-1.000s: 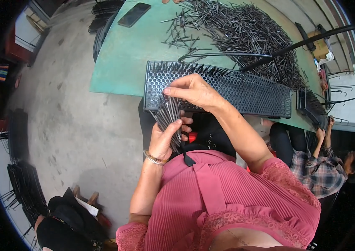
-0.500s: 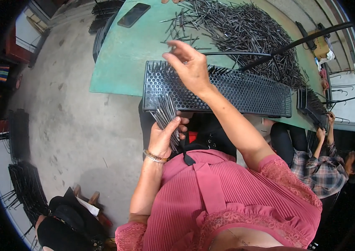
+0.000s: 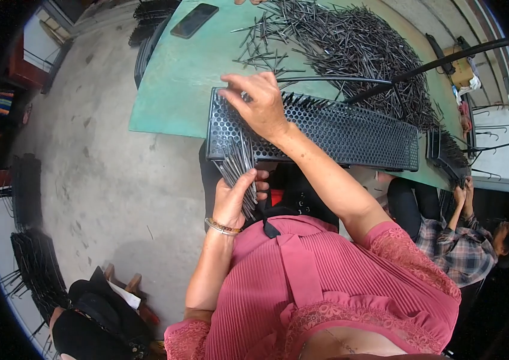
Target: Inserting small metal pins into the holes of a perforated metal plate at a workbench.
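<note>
While the long black metal tray full of small holes (image 3: pixel 326 129) lay at the green table's (image 3: pixel 176 90) near edge, I saw my right hand (image 3: pixel 257 105) had moved up from the bundle to its far-left corner, fingers pinched on one thin dark pin; my left hand (image 3: pixel 233 201) stayed closed around the bundle of thin dark metal pins (image 3: pixel 239 171).

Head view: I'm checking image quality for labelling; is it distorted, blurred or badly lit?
Head view: strong fisheye bend, with a black rim at the corners; the green table edge curves. Even daylight, soft shadows, no glare. The right hand on the black perforated metal tray looks sharp.
</note>
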Demonstrator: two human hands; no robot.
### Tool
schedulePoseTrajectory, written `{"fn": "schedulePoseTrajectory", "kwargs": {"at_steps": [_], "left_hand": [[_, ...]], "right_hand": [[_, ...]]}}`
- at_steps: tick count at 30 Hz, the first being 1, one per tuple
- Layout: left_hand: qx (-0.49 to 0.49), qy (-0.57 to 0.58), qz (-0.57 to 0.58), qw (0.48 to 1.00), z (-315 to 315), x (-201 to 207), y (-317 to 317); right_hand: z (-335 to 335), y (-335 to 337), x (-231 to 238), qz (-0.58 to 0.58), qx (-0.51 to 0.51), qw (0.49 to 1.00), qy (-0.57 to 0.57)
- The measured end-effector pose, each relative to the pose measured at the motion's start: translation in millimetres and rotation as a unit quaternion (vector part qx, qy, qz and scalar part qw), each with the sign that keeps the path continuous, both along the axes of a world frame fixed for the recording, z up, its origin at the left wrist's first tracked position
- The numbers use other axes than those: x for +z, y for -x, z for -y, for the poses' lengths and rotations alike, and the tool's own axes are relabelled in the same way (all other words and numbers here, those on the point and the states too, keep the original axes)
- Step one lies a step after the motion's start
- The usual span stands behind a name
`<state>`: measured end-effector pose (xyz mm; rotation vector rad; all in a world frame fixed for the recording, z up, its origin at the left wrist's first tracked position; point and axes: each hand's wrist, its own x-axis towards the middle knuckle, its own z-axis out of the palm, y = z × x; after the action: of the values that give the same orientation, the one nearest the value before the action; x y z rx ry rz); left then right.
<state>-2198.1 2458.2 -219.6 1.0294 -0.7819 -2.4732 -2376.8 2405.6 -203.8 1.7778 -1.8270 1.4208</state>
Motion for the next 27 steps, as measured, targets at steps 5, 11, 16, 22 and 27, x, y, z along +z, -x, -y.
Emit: {"fn": "schedulePoseTrajectory", "kwargs": {"at_steps": [5,11,16,22,27], "left_hand": [[-0.007,0.008,0.040,0.999,0.9,2.7,0.1],[0.004,-0.015,0.004,1.000,0.2,1.3,-2.0],[0.029,0.001,-0.038,0.999,2.1,4.2,-2.2],[0.049,0.024,-0.024,0.998,1.7,17.4,4.7],[0.045,-0.005,-0.004,0.999,-0.3,3.5,0.2]], "right_hand": [[-2.2,1.9,-8.7,-0.087,0.003,0.996,-0.001],[-16.8,-0.2,8.8,-0.038,-0.008,0.999,0.018],[-63.2,-5.0,42.0,0.265,0.089,0.886,-0.371],[-68.0,-0.7,23.7,0.449,0.135,0.815,-0.340],[-51.4,8.2,29.6,0.465,0.088,0.866,-0.162]]}}
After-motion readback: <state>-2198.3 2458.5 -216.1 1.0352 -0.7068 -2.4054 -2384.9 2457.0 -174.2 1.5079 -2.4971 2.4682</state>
